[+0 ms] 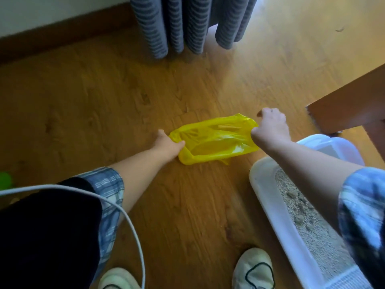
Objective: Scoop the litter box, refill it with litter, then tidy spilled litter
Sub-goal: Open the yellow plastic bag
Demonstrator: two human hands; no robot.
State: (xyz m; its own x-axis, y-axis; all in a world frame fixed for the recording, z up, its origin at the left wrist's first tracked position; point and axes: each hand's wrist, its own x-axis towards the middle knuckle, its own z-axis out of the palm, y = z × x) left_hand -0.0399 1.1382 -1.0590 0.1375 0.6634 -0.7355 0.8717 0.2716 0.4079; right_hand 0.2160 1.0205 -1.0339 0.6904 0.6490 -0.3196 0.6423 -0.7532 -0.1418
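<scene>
Wooden floor [187, 205] is filling most of the view, with a grey striped curtain [187, 24] hanging at the far side and a brown piece of furniture [354, 105] standing at the right. On this floor a yellow plastic bag [214, 140] is lying between both hands. The left hand [166, 146] is pinching the bag's left edge with thumb and curled fingers, and the right hand [270, 126] is gripping the opposite edge with its fingers bent closed around the plastic. The two hands are pulling apart, so the mouth is standing open.

The litter box [270, 205] is sitting just beside the right arm, and the litter [308, 222] inside is showing several clumps, so I judge that scooping is not yet done and the bag is being prepared for the waste.

To do this step well, the person is needing a wide, stable opening placed close to the box, with the rim folded outward so it does not collapse. Pulling too hard is risking a tear in such thin plastic.
</scene>
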